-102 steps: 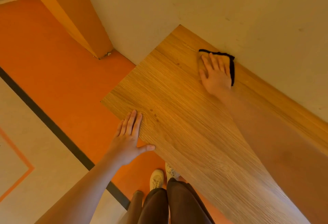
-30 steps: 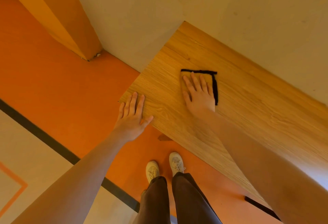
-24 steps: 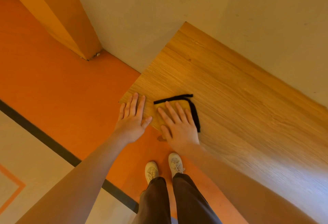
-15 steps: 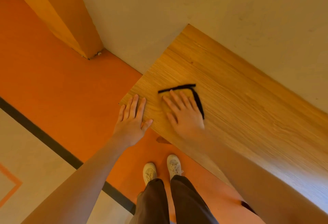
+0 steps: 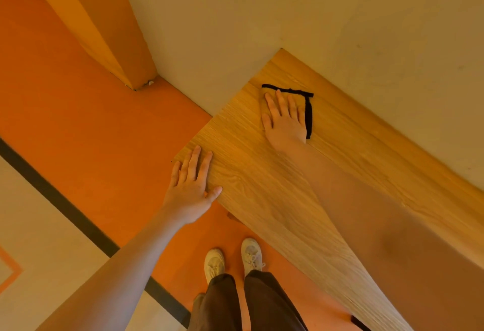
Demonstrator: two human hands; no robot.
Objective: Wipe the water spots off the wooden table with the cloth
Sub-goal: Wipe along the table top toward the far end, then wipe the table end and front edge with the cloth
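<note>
Wood-grain laminate, pale and matte with fine straight lines, makes up the wooden table (image 5: 275, 199), and the left hand (image 5: 190, 186) lies nearest on it, fingers spread flat over the near corner with the thumb out along the edge. It holds nothing and has not shifted in the last second. Beyond it, the right hand (image 5: 285, 118) is pressed flat, fingers slightly fanned, on the cloth (image 5: 309, 116), a small folded square whose body is close to the tabletop's colour, with a dark stitched border showing past the fingertips and along the little-finger side. Half a second ago this hand and cloth were close beside the left hand near the front edge; now they are well out from it, toward the far corner by the wall (image 5: 340, 29). That reads as another outward stroke in a back-and-forth pass, so wiping is under way over this end. No water spots are discernible around either hand, so what remains cannot be judged.
</note>
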